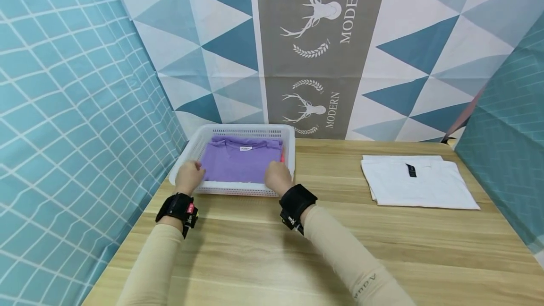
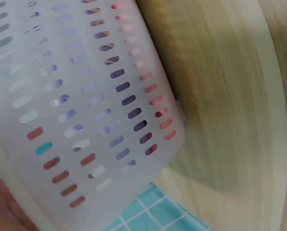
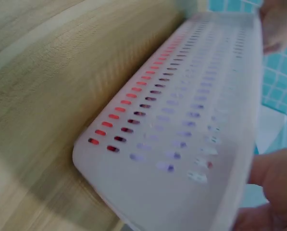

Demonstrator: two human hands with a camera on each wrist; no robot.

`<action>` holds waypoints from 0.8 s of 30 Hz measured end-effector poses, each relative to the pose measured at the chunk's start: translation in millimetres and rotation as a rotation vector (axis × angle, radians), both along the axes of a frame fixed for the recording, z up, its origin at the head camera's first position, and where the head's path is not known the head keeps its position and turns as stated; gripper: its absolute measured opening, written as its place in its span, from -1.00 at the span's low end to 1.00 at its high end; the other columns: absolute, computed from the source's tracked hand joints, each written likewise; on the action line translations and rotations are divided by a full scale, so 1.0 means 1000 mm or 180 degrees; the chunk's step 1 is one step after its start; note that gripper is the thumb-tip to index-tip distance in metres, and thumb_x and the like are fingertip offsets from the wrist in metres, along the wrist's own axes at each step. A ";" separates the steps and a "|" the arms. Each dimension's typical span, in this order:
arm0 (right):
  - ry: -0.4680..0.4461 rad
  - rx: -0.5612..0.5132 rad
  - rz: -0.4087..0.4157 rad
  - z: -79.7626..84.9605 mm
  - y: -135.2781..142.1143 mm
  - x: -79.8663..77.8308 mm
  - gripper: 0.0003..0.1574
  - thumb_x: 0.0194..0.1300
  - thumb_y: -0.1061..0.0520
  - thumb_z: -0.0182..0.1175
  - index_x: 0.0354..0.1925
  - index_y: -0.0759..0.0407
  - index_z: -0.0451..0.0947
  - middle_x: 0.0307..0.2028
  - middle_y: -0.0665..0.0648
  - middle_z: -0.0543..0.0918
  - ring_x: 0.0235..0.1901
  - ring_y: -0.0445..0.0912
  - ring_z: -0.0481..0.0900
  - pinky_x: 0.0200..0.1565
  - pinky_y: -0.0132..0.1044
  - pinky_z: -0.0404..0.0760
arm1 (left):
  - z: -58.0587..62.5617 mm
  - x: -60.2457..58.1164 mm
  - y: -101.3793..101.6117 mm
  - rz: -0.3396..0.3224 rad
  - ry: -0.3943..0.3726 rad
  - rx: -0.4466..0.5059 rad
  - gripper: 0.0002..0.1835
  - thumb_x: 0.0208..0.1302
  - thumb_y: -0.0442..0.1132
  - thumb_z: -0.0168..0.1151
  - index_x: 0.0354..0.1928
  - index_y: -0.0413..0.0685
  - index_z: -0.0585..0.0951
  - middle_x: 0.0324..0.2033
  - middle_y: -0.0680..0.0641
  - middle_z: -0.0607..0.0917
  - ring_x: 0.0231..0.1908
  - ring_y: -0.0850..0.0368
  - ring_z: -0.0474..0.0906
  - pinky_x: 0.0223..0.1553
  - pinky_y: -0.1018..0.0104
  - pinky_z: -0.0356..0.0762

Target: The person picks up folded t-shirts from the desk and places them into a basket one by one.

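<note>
A white perforated plastic basket stands on the table near the back wall. Inside it lies a folded purple T-shirt with a white neck label, and something red peeks out at its right side. My left hand grips the rim at the basket's front left corner. At the front right corner my right hand holds the rim, with fingers curled over it in the right wrist view. Through the slots in the left wrist view, purple, dark and red fabric shows inside the basket.
A folded white shirt with a black label lies on the right part of the wooden table. Blue checked cloth hangs close on the left. A patterned cloth covers the back wall behind the basket.
</note>
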State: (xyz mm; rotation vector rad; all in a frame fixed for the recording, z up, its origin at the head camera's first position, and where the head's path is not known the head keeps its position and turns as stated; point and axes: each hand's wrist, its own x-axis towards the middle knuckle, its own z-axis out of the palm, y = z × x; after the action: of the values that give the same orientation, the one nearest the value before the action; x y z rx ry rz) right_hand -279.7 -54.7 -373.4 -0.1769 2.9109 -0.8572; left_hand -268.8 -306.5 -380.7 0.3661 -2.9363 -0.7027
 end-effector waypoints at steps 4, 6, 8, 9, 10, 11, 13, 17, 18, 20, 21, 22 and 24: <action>-0.0074 0.0437 0.0117 -0.003 -0.008 -0.003 -0.83 0.23 0.26 0.13 -0.47 0.25 0.60 -0.29 0.23 0.72 -0.44 -0.07 0.53 -0.57 -0.30 0.40 | 0.002 -0.007 0.004 0.0061 -0.0496 -0.0461 -0.57 0.36 -0.17 0.01 -0.02 -0.48 0.56 -0.02 -0.46 0.63 -0.07 -0.31 0.63 -0.15 -0.09 0.61; -0.0110 0.0573 0.0109 -0.005 -0.011 -0.006 -0.83 0.24 0.22 0.14 -0.40 0.25 0.64 -0.23 0.22 0.73 -0.36 -0.05 0.60 -0.50 -0.29 0.49 | 0.003 -0.009 0.006 0.0110 -0.0669 -0.0552 -0.56 0.38 -0.16 -0.02 -0.06 -0.50 0.57 -0.06 -0.49 0.64 -0.12 -0.31 0.64 -0.21 -0.10 0.62; -0.0192 0.0705 0.0143 -0.006 -0.013 -0.010 -0.81 0.26 0.20 0.13 -0.35 0.24 0.67 -0.17 0.19 0.73 -0.31 -0.05 0.61 -0.43 -0.30 0.53 | 0.005 -0.010 0.007 0.0153 -0.0785 -0.0583 -0.57 0.39 -0.19 -0.05 -0.07 -0.52 0.56 -0.07 -0.50 0.63 -0.11 -0.31 0.64 -0.20 -0.12 0.61; -0.0251 0.0740 0.0154 -0.006 -0.014 -0.012 -0.80 0.27 0.19 0.12 -0.33 0.24 0.67 -0.16 0.18 0.73 -0.31 -0.06 0.60 -0.41 -0.31 0.53 | 0.005 -0.010 0.007 0.0163 -0.0821 -0.0583 -0.58 0.39 -0.22 -0.07 -0.06 -0.52 0.56 -0.06 -0.50 0.63 -0.10 -0.31 0.64 -0.18 -0.13 0.61; -0.0321 0.0751 0.0156 -0.006 -0.013 -0.014 -0.78 0.29 0.20 0.10 -0.32 0.25 0.67 -0.14 0.18 0.73 -0.32 -0.06 0.57 -0.41 -0.32 0.51 | 0.006 -0.011 0.008 0.0172 -0.0847 -0.0572 -0.59 0.38 -0.24 -0.09 -0.06 -0.51 0.56 -0.04 -0.50 0.62 -0.08 -0.31 0.63 -0.16 -0.14 0.60; -0.0382 0.0748 0.0153 -0.006 -0.013 -0.016 -0.78 0.30 0.20 0.10 -0.31 0.25 0.67 -0.13 0.17 0.72 -0.33 -0.06 0.54 -0.41 -0.33 0.49 | 0.007 -0.012 0.009 0.0183 -0.0864 -0.0553 -0.60 0.38 -0.27 -0.11 -0.05 -0.51 0.56 -0.03 -0.50 0.62 -0.07 -0.31 0.62 -0.15 -0.14 0.60; -0.0428 0.0732 0.0133 -0.007 -0.013 -0.018 -0.77 0.30 0.20 0.09 -0.28 0.27 0.67 -0.12 0.18 0.71 -0.33 -0.05 0.53 -0.42 -0.34 0.47 | 0.008 -0.014 0.010 0.0220 -0.0896 -0.0523 -0.61 0.36 -0.31 -0.14 -0.02 -0.50 0.55 0.01 -0.50 0.60 -0.03 -0.31 0.61 -0.09 -0.14 0.58; -0.0315 0.0579 0.0026 -0.009 -0.013 -0.020 -0.78 0.26 0.23 0.13 -0.23 0.31 0.66 -0.11 0.24 0.72 -0.19 0.02 0.65 -0.31 -0.28 0.62 | 0.006 -0.017 0.008 0.0273 -0.0949 -0.0508 -0.61 0.36 -0.32 -0.14 0.01 -0.50 0.53 0.04 -0.50 0.58 0.01 -0.31 0.59 -0.06 -0.12 0.58; -0.0256 0.0531 -0.0007 -0.011 -0.013 -0.019 -0.79 0.24 0.24 0.13 -0.23 0.32 0.66 -0.11 0.25 0.72 -0.15 0.04 0.67 -0.27 -0.25 0.65 | 0.005 -0.017 0.007 0.0281 -0.0968 -0.0515 -0.61 0.37 -0.32 -0.14 0.01 -0.51 0.53 0.04 -0.50 0.58 0.01 -0.30 0.59 -0.06 -0.11 0.59; -0.0135 0.0420 -0.0081 -0.014 -0.014 -0.019 -0.79 0.23 0.25 0.14 -0.23 0.33 0.66 -0.13 0.27 0.72 -0.10 0.09 0.68 -0.20 -0.19 0.68 | 0.003 -0.018 0.005 0.0282 -0.0986 -0.0515 -0.62 0.37 -0.31 -0.12 -0.01 -0.52 0.53 0.02 -0.50 0.59 -0.01 -0.30 0.60 -0.08 -0.10 0.60; -0.0057 0.0373 -0.0121 -0.016 -0.014 -0.019 -0.80 0.21 0.26 0.15 -0.25 0.33 0.66 -0.14 0.27 0.73 -0.11 0.09 0.68 -0.19 -0.18 0.68 | 0.002 -0.018 0.005 0.0281 -0.0986 -0.0517 -0.62 0.37 -0.31 -0.11 -0.01 -0.52 0.53 0.02 -0.50 0.59 -0.02 -0.30 0.61 -0.10 -0.10 0.60; 0.0030 0.0304 -0.0173 -0.018 -0.014 -0.018 -0.81 0.20 0.26 0.15 -0.26 0.33 0.65 -0.16 0.28 0.73 -0.11 0.11 0.69 -0.19 -0.16 0.68 | 0.002 -0.019 0.005 0.0283 -0.0977 -0.0514 -0.62 0.37 -0.30 -0.10 -0.01 -0.52 0.53 0.01 -0.50 0.59 -0.03 -0.30 0.61 -0.11 -0.09 0.61; 0.0198 0.0224 -0.0244 -0.022 -0.014 -0.019 -0.82 0.18 0.27 0.15 -0.29 0.32 0.66 -0.19 0.29 0.74 -0.13 0.11 0.69 -0.19 -0.15 0.67 | 0.001 -0.019 0.005 0.0287 -0.0944 -0.0515 -0.62 0.36 -0.31 -0.10 -0.02 -0.53 0.53 0.01 -0.50 0.59 -0.03 -0.30 0.61 -0.12 -0.08 0.61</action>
State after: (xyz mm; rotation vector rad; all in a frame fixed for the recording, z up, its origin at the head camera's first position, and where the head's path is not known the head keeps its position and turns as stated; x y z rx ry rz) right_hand -298.4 -68.5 -395.0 -0.0881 3.0185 -0.7720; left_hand -288.0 -301.9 -379.4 0.6316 -3.1979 -0.4273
